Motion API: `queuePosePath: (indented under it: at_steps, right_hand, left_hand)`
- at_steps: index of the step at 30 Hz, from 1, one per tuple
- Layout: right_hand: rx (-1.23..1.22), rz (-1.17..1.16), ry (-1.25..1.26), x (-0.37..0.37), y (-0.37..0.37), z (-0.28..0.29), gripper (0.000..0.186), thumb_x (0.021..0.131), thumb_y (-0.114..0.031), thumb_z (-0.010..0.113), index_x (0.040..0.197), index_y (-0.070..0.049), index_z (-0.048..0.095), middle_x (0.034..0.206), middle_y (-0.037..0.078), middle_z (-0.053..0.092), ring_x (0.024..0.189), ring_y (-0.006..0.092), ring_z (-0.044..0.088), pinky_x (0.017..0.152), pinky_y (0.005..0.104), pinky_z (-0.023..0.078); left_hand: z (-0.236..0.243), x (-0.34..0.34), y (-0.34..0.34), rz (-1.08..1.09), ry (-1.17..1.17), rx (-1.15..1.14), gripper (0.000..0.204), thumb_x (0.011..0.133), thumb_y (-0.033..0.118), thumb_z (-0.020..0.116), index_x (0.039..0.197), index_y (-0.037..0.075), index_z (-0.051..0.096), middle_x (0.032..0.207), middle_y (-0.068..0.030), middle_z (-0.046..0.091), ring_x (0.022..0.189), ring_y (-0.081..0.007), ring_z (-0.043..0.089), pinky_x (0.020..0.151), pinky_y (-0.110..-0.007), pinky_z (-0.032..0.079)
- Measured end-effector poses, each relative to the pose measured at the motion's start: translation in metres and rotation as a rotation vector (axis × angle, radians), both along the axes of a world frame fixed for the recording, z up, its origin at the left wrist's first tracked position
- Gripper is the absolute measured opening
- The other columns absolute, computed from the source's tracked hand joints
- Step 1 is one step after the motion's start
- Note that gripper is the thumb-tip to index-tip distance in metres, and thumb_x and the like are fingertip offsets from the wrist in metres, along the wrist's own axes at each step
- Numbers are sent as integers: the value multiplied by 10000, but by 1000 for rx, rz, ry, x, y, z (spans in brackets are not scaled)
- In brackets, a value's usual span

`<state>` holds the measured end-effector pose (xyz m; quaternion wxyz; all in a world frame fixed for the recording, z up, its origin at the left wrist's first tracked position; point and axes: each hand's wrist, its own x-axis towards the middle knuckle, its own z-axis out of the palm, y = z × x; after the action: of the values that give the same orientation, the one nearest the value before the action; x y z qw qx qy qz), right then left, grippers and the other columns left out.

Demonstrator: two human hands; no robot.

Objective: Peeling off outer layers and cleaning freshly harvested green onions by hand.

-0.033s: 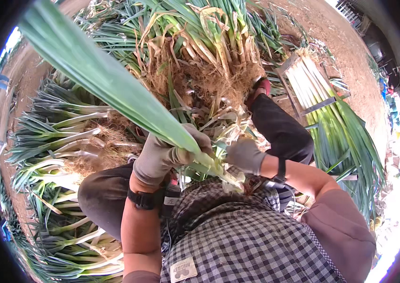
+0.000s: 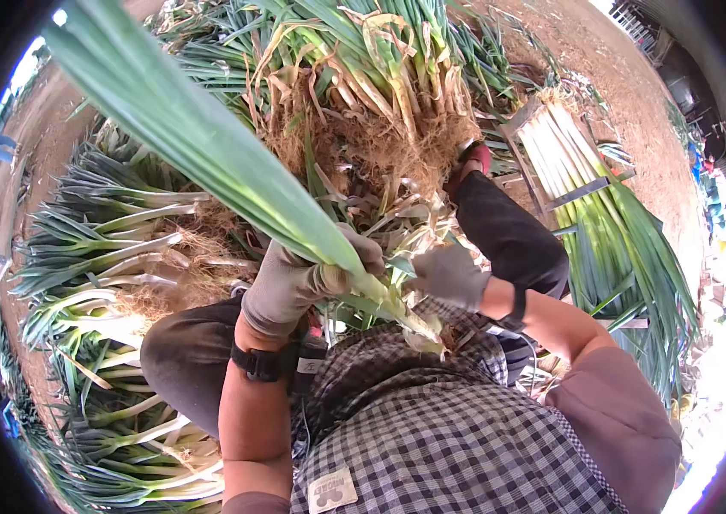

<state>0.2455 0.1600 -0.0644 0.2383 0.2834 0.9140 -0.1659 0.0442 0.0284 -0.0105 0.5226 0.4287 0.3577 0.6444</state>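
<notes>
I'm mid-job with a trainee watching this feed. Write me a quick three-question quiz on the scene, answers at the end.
1. True or false: the left grip and the right grip are both gloved.
2. Multiple choice: on which side of the picture is the frame with the pale-stemmed bundle?
A. The left side
B. The bottom
C. The right side
3. Fill in: the leek in the left grip points its leafy end toward the picture's upper ____ corner.

Key: 1. True. 2. C. 3. Left.
</notes>
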Motion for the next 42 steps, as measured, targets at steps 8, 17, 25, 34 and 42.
queuePosePath:
  at_steps: [8, 17, 25, 34, 42]
  right_hand:
    - [-1113, -420, 643, -35, -13, 64, 288, 745, -179, 736, 974, -12, 688, 732, -43, 595, 648, 54, 503, 598, 229, 409]
    - [-1342, -579, 601, -22, -4, 81, 268, 792, -69, 661, 1029, 55, 675, 788, 36, 663, 706, 93, 628, 683, 228, 531]
    - [-932, -357, 522, -12, -3, 78, 248, 832, -157, 667, 974, 46, 671, 764, 88, 668, 674, 131, 654, 606, 273, 532]
    - [-163, -17, 266, 44, -11, 44, 227, 837, -219, 557, 836, -5, 631, 735, 198, 631, 691, 331, 646, 653, 412, 501]
    - [358, -29, 13, 83, 8, 13, 282, 793, -319, 661, 852, -43, 655, 801, 101, 650, 765, 335, 655, 670, 402, 507]
  left_hand:
    - [8, 8, 4, 142, -13, -228, 567, 752, 481, 768, 1036, 3, 653, 902, -54, 681, 782, -115, 633, 603, -214, 456]
    - [0, 5, 2, 111, -42, -151, 588, 718, 480, 792, 1027, -1, 653, 888, -76, 675, 777, -137, 630, 616, -222, 452]
    - [-7, 9, 2, 49, -159, -167, 578, 702, 436, 815, 1036, -4, 646, 921, -95, 668, 857, -191, 655, 676, -259, 495]
    - [-13, 8, 7, 56, -127, -137, 552, 733, 426, 794, 1059, 5, 649, 931, -96, 673, 749, -129, 583, 612, -223, 412]
    - [-11, 5, 5, 64, -61, -119, 515, 746, 434, 779, 1011, 10, 654, 915, -93, 671, 793, -138, 608, 633, -224, 434]
